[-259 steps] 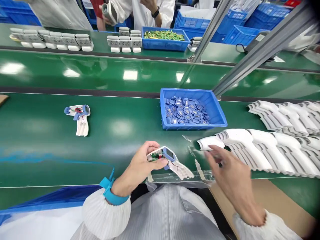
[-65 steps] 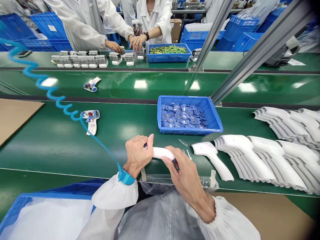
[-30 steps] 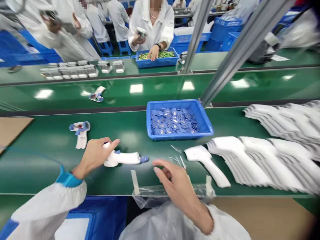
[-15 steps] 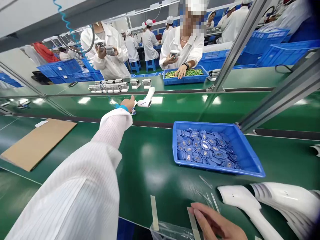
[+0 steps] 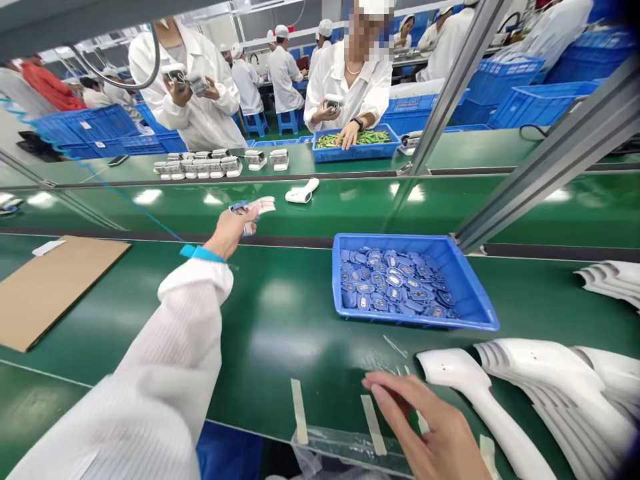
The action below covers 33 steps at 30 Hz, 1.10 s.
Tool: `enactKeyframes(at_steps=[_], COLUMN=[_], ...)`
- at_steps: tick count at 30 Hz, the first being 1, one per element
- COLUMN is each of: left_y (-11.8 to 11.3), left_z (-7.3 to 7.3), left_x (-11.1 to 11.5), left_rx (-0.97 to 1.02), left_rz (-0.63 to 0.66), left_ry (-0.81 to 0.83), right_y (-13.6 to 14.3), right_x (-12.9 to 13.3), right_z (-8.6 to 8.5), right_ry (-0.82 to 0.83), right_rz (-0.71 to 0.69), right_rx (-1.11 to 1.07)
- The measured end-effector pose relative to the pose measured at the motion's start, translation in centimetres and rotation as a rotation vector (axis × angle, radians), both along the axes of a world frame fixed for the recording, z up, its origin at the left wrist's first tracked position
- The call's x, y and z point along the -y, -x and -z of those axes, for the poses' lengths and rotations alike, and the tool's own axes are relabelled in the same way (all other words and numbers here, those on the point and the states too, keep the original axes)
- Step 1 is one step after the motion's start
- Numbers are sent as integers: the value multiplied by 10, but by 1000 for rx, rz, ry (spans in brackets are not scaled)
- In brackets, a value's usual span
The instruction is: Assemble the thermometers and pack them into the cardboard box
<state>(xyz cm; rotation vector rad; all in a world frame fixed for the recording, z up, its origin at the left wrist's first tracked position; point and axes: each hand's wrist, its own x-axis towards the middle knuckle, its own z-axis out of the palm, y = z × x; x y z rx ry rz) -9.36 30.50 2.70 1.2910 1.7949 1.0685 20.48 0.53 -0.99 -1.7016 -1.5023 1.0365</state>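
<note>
My left hand (image 5: 231, 233), with a blue wristband, is closed around a white and blue part (image 5: 260, 205) over the near edge of the green conveyor. Beyond it a white handheld housing (image 5: 303, 192) lies on the belt. My right hand (image 5: 425, 420) hovers over the near table edge, thumb and index tips close together; whether anything small is between them is hidden. Close to it are tape strips (image 5: 371, 425) and a clear plastic bag (image 5: 345, 443). White curved shells (image 5: 463, 373) lie to its right.
A blue tray (image 5: 415, 323) of blue oval pieces stands mid-table. Cardboard (image 5: 60, 287) lies at left. A metal post (image 5: 540, 160) slants over the right side. Across the conveyor, two people in white handle parts beside white units (image 5: 200, 165) and a tray of green pieces (image 5: 357, 153).
My left hand has drawn back toward me with the white and blue part. My right hand has lifted off the tape strip. The view has shifted somewhat.
</note>
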Motion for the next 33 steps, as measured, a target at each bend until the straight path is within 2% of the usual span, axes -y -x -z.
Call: enactKeyframes(at_steps=[2, 4, 6, 8, 10, 15, 17, 19, 21, 23, 25, 27, 29, 33], left_y=[-4, -16, -33, -50, -64, -83, -88, -92, -93, -91, -87, -81, -74, -66], left_z=[-8, -11, -10, -6, 0, 16, 21, 27, 34, 40, 44, 44, 43, 40], left_x=[59, 123, 177, 216, 240, 261, 263, 262, 260, 258, 256, 253, 250, 244], left_rx=[21, -34, -69, -94, -116, -142, -122, -49, 71, 193, 290, 377, 471, 584], left_rz=[103, 347, 502, 574, 609, 684, 665, 591, 502, 439, 412, 419, 456, 567], left_ry=[-33, -101, -84, -56, -53, -17, 24, 87, 179, 266, 328, 374, 427, 537], right_y=[6, 16, 26, 34, 40, 43, 40, 33, 22, 11, 1, -9, -22, -57], right_x=[-10, -21, -30, -35, -36, -23, -17, -13, -9, -2, 7, 17, 26, 33], right_z=[-11, -26, -39, -47, -48, -43, -44, -41, -29, -9, 13, 28, 31, 21], right_ry=[-184, -335, -408, -420, -415, -466, -486, -453, -372, -299, -287, -315, -344, -377], right_rz=[-26, -49, -77, -119, -165, -212, -183, -102, -3, 62, 71, 59, 111, 318], right_rx=[55, 82, 89, 92, 115, 329, 390, 380, 383, 515, 708, 823, 883, 1035])
